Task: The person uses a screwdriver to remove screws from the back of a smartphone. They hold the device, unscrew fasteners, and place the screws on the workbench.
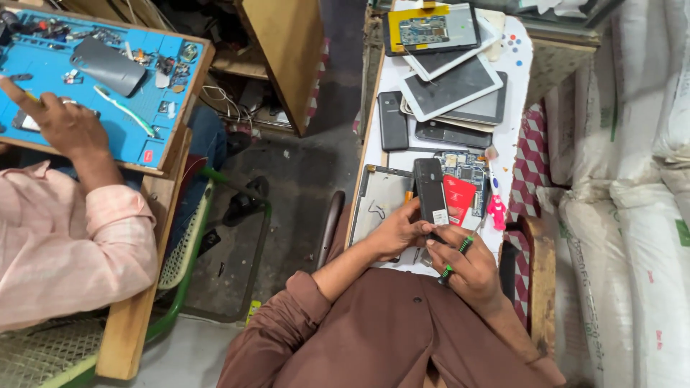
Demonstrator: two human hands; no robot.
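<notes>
My left hand [399, 228] grips the lower end of a black phone [430, 188], which stands tilted over the white table [514, 129]. Just right of it, my right hand [468, 267] is closed around a screwdriver with a green and black handle [456, 257]; its fingertips touch the phone's bottom edge. Under the phone lie a red card [460, 197], a blue circuit board [468, 167] and an open grey back shell [379, 201]. Both my sleeves are brown.
Several tablets [451, 86] and a second black phone [392, 119] are stacked farther up the table, and a pink tool [496, 208] lies at its right edge. White sacks [640, 215] line the right side. At left, a co-worker's hand [61, 126] rests on a blue mat [144, 136] holding parts.
</notes>
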